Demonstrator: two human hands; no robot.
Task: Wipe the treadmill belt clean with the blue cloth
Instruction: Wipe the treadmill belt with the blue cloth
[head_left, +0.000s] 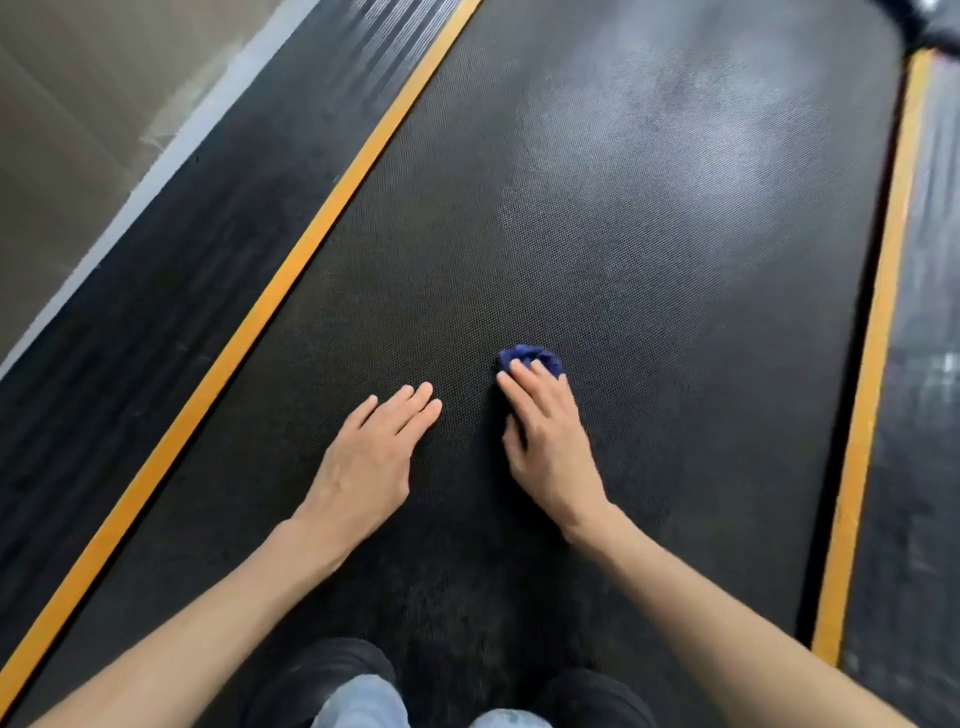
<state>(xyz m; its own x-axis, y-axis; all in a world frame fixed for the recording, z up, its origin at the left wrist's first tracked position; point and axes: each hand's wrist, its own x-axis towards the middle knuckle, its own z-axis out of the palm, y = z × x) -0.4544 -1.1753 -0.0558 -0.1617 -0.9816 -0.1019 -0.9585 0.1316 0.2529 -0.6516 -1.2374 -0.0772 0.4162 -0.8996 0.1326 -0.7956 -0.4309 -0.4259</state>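
Standing here, I can read nothing at all. No lettering, brand, number or sign shows on the treadmill belt (623, 270), on the orange strips (291, 270) along its edges, or on the dark side rails (156, 291).

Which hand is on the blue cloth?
The right hand, its fingers over the bunched blue cloth; the left hand lies flat on the bare belt.
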